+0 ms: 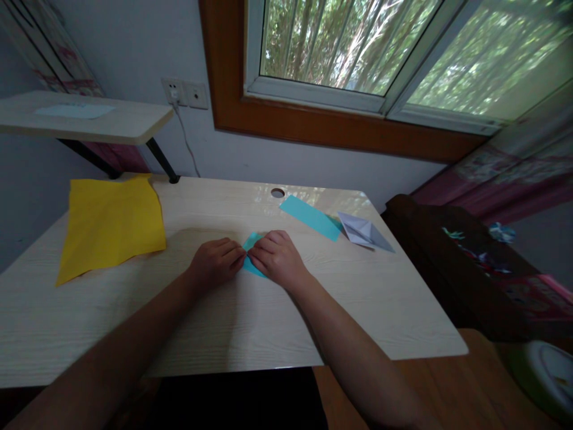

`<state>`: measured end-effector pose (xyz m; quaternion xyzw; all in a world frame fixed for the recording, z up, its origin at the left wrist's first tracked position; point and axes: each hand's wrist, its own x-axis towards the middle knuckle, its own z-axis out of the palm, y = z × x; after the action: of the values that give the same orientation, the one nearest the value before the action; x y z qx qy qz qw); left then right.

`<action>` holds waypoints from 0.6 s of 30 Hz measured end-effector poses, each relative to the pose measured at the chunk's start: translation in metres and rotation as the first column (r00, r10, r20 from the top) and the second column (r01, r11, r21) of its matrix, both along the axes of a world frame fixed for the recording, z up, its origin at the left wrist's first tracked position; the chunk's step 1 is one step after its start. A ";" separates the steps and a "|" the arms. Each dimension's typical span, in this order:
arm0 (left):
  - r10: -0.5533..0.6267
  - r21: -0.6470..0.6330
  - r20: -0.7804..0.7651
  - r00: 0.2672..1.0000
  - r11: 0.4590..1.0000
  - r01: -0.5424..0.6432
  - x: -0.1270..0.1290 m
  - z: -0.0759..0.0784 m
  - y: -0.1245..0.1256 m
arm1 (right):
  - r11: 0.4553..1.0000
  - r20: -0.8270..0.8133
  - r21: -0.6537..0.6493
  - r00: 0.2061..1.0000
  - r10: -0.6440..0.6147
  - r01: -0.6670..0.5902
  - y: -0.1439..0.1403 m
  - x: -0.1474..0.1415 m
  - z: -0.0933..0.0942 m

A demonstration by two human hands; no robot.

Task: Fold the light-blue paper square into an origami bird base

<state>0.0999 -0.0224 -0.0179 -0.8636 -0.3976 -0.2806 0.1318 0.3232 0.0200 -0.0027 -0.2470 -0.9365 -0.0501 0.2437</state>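
A small piece of turquoise paper (pixel 254 267) lies on the desk between my two hands, partly hidden by the fingers. My left hand (pixel 219 261) is closed, its fingertips pinching the paper's left side. From the right, my right hand (pixel 278 257) has its fingers bent together and pressed on the same paper. The fingertips of both hands nearly meet at the middle of it. Whether the paper is folded there is too small to tell.
A turquoise paper strip (pixel 311 217) lies beyond my right hand, beside a folded white paper shape (pixel 363 232). At the left, a creased yellow sheet (pixel 114 227) rests below a raised shelf (pixel 129 122). The desk (pixel 358 310) has a round cable hole (pixel 277 193) near the wall.
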 end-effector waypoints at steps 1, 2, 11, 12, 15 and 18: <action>0.001 0.001 -0.003 1.000 1.000 -0.001 0.000 0.000 0.000 | 1.000 0.001 0.003 1.000 -0.001 0.001 0.000 0.000 0.000; 0.000 0.002 -0.007 1.000 1.000 0.000 0.000 0.000 0.000 | 1.000 0.001 0.005 1.000 -0.001 0.001 0.000 0.000 -0.001; -0.010 0.001 0.003 1.000 1.000 0.010 -0.002 0.000 0.001 | 1.000 -0.026 -0.027 1.000 0.005 -0.005 0.005 0.010 0.001; -0.006 0.002 0.005 1.000 1.000 0.005 -0.003 0.000 0.001 | 0.999 -0.035 -0.032 0.999 0.006 -0.008 0.006 0.012 0.001; 0.010 -0.001 0.008 1.000 1.000 -0.010 -0.005 0.001 0.001 | 0.998 -0.066 -0.059 0.998 0.005 -0.009 0.009 0.019 0.002; 0.026 0.003 0.015 1.000 1.000 -0.026 -0.007 0.002 0.002 | 0.996 -0.092 -0.091 0.996 -0.008 0.000 0.012 0.026 0.004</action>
<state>0.0929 -0.0207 -0.0158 -0.8561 -0.4093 -0.2858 0.1337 0.3495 0.0316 0.0010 -0.2617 -0.9251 0.0035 0.2750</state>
